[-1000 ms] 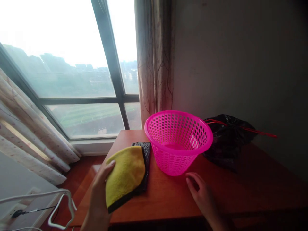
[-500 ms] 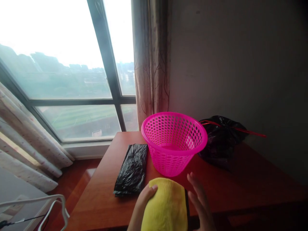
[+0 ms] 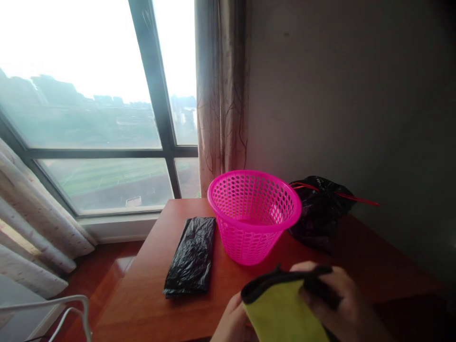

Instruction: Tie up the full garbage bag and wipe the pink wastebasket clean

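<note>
A folded yellow cloth [image 3: 283,311] with a dark border is held low in front of me, its dark edge turned upward. My right hand [image 3: 340,297] is closed on its right side, pinching the dark border, slightly blurred. At the cloth's left side is my left hand [image 3: 232,317], gripping it with the fingers mostly hidden behind the fabric. Just beyond the cloth stands a pink perforated basket [image 3: 233,242], upright and with its floor visible. To the left of the basket lies a folded black plastic bag [image 3: 190,256], touched by neither hand.
Behind the basket's right side sits a bunched black bag [image 3: 317,213] with a red drawstring. The wooden table [image 3: 142,294] meets a grey wall at the right. A window, curtains [image 3: 223,95] and a white tubular frame [image 3: 85,313] are at the left.
My right hand, open beside the cloth before, has closed on its border. The cloth has shifted right and tipped, so its dark edge shows. The view has turned slightly.
</note>
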A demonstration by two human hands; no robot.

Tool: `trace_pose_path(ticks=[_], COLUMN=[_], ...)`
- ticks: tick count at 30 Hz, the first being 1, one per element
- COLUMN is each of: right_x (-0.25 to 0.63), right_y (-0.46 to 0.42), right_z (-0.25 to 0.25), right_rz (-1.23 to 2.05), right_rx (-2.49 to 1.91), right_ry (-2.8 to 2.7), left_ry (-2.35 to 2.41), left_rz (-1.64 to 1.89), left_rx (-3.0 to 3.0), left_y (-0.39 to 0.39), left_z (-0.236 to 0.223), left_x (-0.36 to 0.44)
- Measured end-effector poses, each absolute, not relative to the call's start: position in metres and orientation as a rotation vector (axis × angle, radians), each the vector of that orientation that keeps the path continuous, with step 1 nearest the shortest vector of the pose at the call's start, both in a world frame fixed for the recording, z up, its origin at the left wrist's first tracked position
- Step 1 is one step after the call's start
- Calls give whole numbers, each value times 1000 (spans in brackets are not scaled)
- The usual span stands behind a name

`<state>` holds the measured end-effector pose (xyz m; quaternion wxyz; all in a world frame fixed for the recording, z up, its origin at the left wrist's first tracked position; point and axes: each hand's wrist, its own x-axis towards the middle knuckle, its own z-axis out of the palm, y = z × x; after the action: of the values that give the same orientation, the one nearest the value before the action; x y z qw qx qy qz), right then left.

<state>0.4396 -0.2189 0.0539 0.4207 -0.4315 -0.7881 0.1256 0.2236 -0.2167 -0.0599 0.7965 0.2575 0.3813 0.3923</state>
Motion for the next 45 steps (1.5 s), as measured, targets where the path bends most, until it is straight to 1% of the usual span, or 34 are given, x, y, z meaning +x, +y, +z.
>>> trace_pose_path(ticks=[4,5,7,9,11,14,17,19,24,28,33,37,45], right_x=[476,478,469,449,428,409,408,412,416,417,422,428,430], right_y=[-189,-180,-167,-160,-158,-160,-161,-159,-153,-158,-170,-177,-178], right_z=[111,127,151,161,151,116,89,84,91,96,94,91,111], right_rz=[373,294,-24,-288,-401,-435,-463,-483,-482,-503,-551,-578,-396], right_rx=[-1180,-1175,-1202,-1134,-974,-833,-840,-828,-832,-796,-699,-705,-780], right_ry=[-1687,-1596,-1485,-1610,-1900,-2211,-2241,-2225,-2167,-2102,-2249,-2330,-2426], left_ry=[794,785,778,775,772,755,770,789,807,787,735,685,664], left_rz=[801,801,795,787,783,808,886,977,1278,1373,1376,1403,1393], left_rx=[688,692,681,682,685,688,725,766,842,791,663,613,680], left_y=[-221,-221,-221,-222,-223,-221,-215,-208,-188,-177,-170,-166,-162], left_z=[-53,-52,-52,-54,-57,-55,-39,-21,36,62,66,64,65], left_x=[223,223,225,227,227,221,211,205,196,200,207,208,210])
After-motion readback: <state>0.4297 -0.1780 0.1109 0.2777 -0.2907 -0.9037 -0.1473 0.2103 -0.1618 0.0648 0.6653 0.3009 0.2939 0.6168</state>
